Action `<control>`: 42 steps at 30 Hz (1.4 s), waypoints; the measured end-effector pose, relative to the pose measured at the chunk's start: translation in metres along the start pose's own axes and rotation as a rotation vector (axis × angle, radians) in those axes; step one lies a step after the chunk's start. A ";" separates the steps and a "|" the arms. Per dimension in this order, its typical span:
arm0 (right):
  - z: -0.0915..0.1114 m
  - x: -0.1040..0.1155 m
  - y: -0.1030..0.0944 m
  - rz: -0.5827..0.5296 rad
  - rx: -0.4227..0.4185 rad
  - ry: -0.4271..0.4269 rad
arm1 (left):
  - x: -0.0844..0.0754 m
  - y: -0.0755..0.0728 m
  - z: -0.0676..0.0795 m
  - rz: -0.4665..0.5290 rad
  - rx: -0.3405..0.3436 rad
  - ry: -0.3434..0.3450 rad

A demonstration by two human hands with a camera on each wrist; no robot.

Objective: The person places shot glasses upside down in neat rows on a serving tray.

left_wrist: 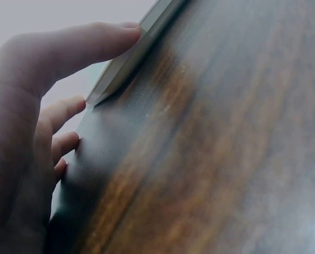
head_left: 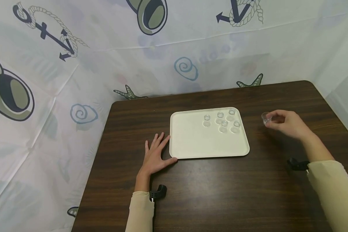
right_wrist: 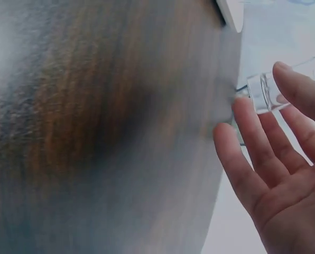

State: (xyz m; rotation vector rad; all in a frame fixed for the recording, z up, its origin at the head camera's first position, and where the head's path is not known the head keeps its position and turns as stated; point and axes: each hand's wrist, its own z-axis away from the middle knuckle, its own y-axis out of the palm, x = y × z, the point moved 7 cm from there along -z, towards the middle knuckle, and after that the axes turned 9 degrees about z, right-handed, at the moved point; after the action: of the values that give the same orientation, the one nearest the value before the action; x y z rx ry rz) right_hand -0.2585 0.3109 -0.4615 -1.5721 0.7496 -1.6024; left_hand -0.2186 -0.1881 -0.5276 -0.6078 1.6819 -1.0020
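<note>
My right hand (head_left: pixel 291 125) pinches a small clear cup (head_left: pixel 265 119) between thumb and fingers, to the right of the tray. In the right wrist view the cup (right_wrist: pixel 260 94) lies tilted between the thumb and the fingers. A cream rectangular tray (head_left: pixel 191 141) rests on the table. At its left end my left hand (head_left: pixel 153 161) is spread out, with the thumb at the near left corner and the index fingertip at the left edge. Several similar clear cups (head_left: pixel 224 123) stand in the right half of the tray, toward its far side.
The dark wooden table (head_left: pixel 208 193) reaches beyond the tray on every side. Behind it and to the left hangs a pale curtain (head_left: pixel 162 64) printed with anchors, shells and starfish. A black wrist device (head_left: pixel 158 192) sits at my left wrist, another (head_left: pixel 297 164) at my right.
</note>
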 end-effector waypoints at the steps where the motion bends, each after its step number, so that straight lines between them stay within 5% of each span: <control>1: 0.000 0.002 -0.002 0.006 -0.018 -0.002 | 0.000 0.000 0.000 0.001 0.000 0.001; 16: -0.003 0.047 -0.024 0.047 -0.202 -0.120 | 0.000 0.000 0.000 0.006 -0.004 0.003; 27: -0.005 0.112 0.001 0.189 -0.132 -0.299 | -0.001 0.000 0.000 0.008 -0.001 -0.002; 42: 0.003 0.189 0.054 0.555 -0.285 -0.769 | -0.001 0.000 0.000 -0.003 -0.001 0.002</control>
State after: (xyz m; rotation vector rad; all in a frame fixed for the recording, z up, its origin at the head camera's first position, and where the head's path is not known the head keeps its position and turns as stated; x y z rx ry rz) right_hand -0.2419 0.1238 -0.4025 -1.7855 0.8815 -0.4405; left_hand -0.2181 -0.1873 -0.5264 -0.6103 1.6837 -1.0035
